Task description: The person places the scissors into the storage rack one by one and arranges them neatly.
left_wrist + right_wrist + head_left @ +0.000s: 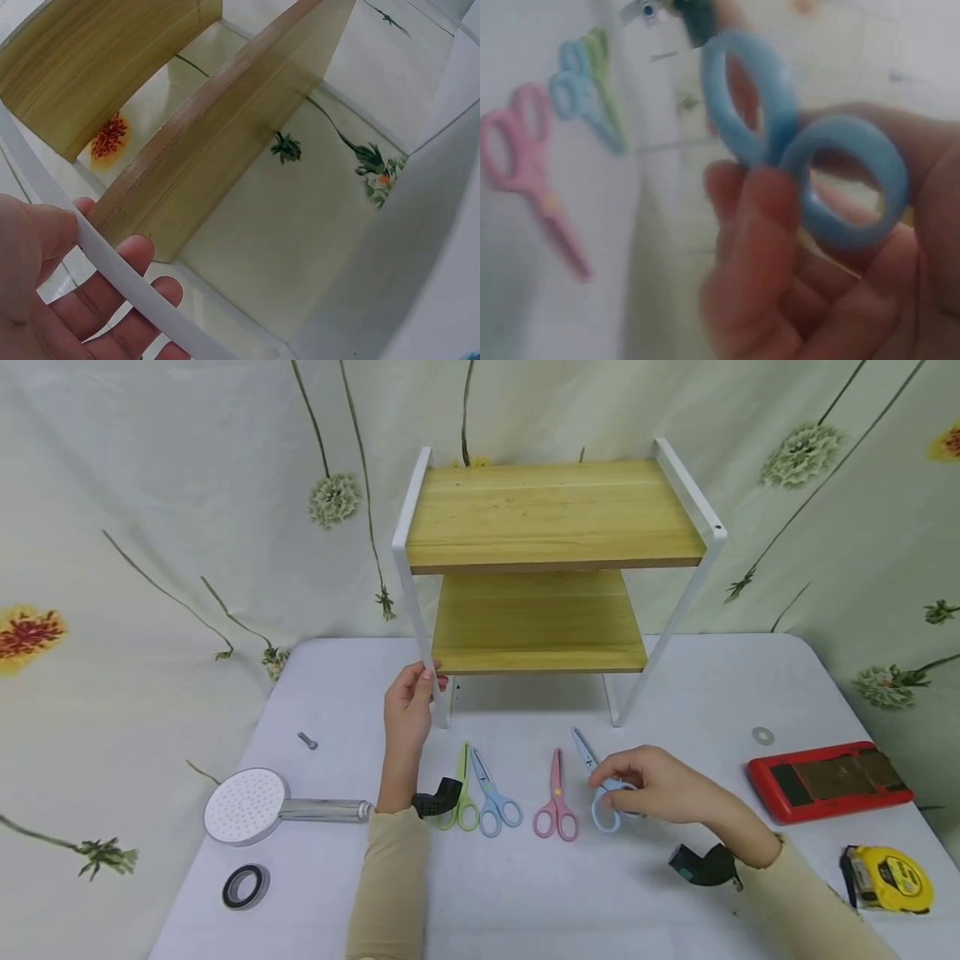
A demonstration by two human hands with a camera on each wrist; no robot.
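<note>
My left hand (408,706) grips the white side frame (120,274) of a two-tier wooden shelf (555,514), near the lower board's front left corner. In the left wrist view its fingers curl round the thin white bar beside the board's edge (176,127). My right hand (656,783) pinches a pair of light blue scissors (840,180) near the handle loops, blades pointing away toward the shelf. Left of it lie pink scissors (557,802). Farther left are a second pair of blue scissors (492,793) and green scissors (463,789), partly behind the left wrist's camera.
At left lie a shower head (246,806), a black ring-shaped roll (245,887) and a small bolt (307,741). On the right are a red-cased device (828,781), a yellow tape measure (888,878) and a flat washer (762,736). A flower-patterned cloth (187,460) hangs behind the table.
</note>
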